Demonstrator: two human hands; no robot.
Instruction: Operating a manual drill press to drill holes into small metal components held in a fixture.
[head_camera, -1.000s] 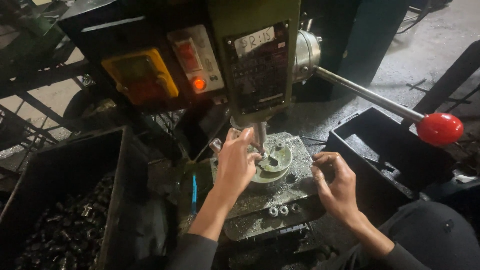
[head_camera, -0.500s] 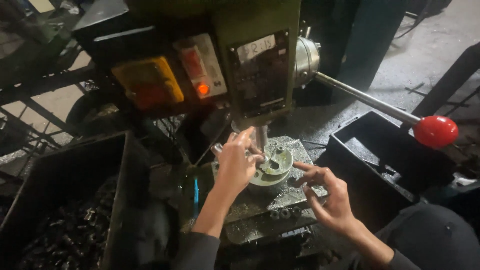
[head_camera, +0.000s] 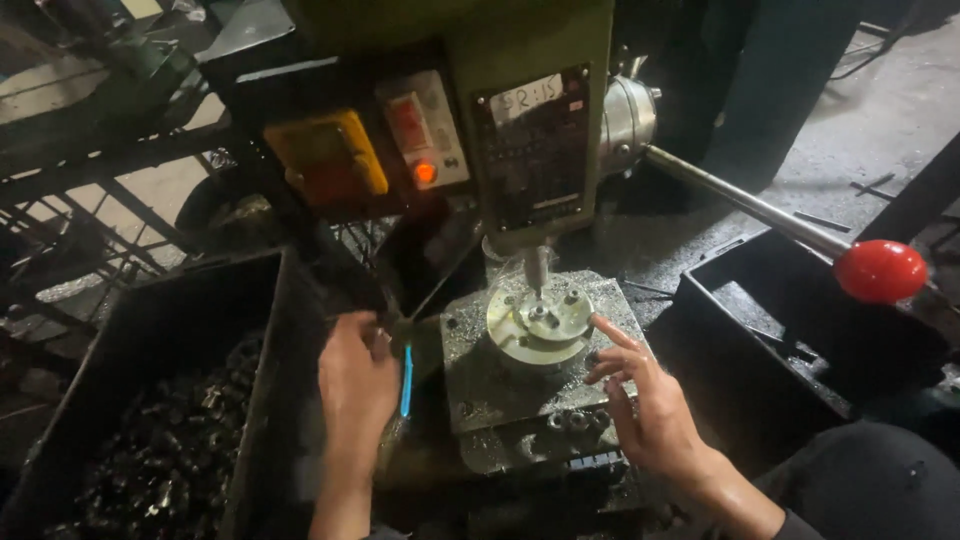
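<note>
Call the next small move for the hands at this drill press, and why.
Probably the right hand reaches for the red-knobbed feed lever. A small part sits in the round fixture under the spindle, and both hands are off it: the left hand is back beside the table, the right open at the fixture's edge.

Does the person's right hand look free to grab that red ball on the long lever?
Probably yes. The right hand is open and empty beside the round fixture, and nothing stands between it and the red knob, which hangs over the black bin.
</note>
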